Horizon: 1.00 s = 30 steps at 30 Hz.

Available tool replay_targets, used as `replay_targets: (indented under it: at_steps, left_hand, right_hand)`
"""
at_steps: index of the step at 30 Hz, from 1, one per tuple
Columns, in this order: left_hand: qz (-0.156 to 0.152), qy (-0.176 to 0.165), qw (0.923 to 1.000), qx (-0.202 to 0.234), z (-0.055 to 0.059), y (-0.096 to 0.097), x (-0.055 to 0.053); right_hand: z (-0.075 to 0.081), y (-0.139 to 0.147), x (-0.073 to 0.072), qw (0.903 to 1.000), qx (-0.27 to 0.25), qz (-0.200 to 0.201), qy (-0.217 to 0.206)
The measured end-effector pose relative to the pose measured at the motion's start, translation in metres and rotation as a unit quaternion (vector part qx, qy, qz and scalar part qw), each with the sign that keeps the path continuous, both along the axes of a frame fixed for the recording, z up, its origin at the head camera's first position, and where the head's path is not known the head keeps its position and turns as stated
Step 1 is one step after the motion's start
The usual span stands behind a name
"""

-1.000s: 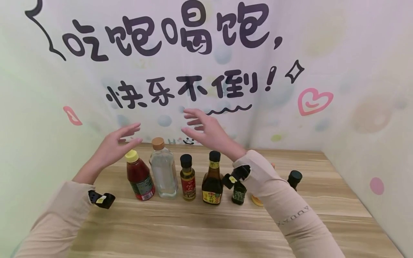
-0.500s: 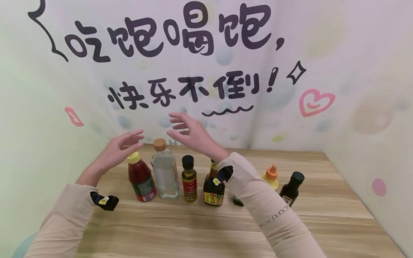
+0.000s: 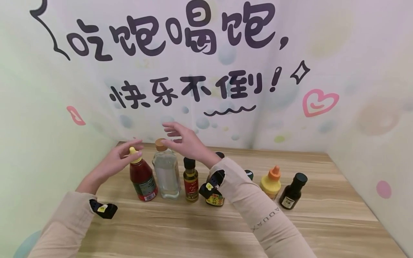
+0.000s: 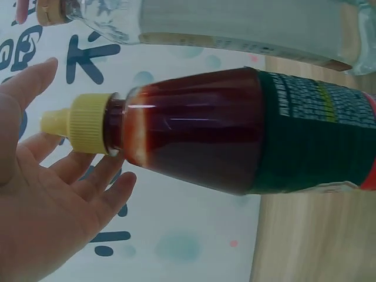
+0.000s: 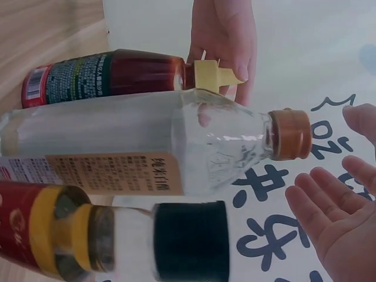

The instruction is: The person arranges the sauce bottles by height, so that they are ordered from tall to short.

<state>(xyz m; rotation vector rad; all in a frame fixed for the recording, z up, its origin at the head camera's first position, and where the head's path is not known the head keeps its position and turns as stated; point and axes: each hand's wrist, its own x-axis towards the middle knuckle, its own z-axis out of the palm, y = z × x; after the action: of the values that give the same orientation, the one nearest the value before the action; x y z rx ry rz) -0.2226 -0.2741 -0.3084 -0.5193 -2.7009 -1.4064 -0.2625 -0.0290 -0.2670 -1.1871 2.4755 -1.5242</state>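
A red sauce squeeze bottle (image 3: 142,181) with a yellow nozzle cap stands at the left of a row. My left hand (image 3: 113,163) is at that cap, thumb and fingers spread loosely to either side. In the left wrist view the fingers reach behind the yellow cap (image 4: 91,123) without closing on it. Beside it stands a tall clear bottle (image 3: 166,175) of colourless liquid. Its orange-brown cap (image 5: 292,134) is just short of my right hand (image 5: 343,229), whose fingers are extended and hold nothing. Both bottles are upright on the wooden table (image 3: 155,233).
Rightward along the row stand a small red-labelled bottle (image 3: 191,184), a dark bottle with a yellow label (image 3: 215,200) partly behind my right wrist, a yellow squeeze bottle (image 3: 270,184) and a small dark bottle (image 3: 293,191). A lettered backdrop (image 3: 200,125) closes the back.
My right hand has moved left and down to the clear bottle's cap. My left hand has sunk to the level of the yellow cap. The bottles stay in place.
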Motion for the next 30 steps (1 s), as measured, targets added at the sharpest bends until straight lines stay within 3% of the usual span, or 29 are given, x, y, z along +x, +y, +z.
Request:
replay_targets:
  at_steps: [6, 13, 30]
  left_hand:
    - [-0.011, -0.010, 0.9994, 0.031, -0.010, -0.004, 0.000]
    - [-0.011, -0.039, 0.9979, 0.050, -0.017, -0.005, 0.001]
    - [0.023, -0.045, 0.9961, 0.072, -0.034, -0.006, -0.004]
  right_hand:
    - [-0.012, -0.004, -0.001, 0.9996, 0.001, 0.005, -0.027]
    - [-0.022, -0.010, 0.000, 0.9994, 0.013, 0.014, -0.027]
    - [-0.033, -0.015, -0.001, 0.9989, 0.015, 0.001, 0.044]
